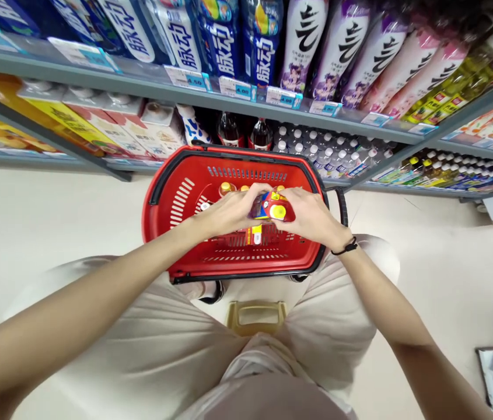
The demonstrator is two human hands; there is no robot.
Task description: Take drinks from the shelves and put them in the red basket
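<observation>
Over the red shopping basket (158, 224), my left hand (233, 211) and my right hand (310, 216) hold a small red and blue package (272, 206) from both sides. A round yellow patch shows on its face; whether it is a cap or print I cannot tell. The fingers of both hands are closed around its ends, and their far sides are hidden. Inside the basket, orange-capped bottles (226, 187) stand beyond my hands. Below my fingers lies a red and yellow item (254, 234), partly covered. A white cap (205, 206) shows beside my left wrist.
Shelves with drink bottles (224, 52) run along the far side, price tags (237, 88) on their edge. Cartons (154, 125) and dark cola bottles (261, 135) fill the lower shelf. The basket's black handle (341, 207) sticks out at right. A beige stool (257, 312) is between my legs.
</observation>
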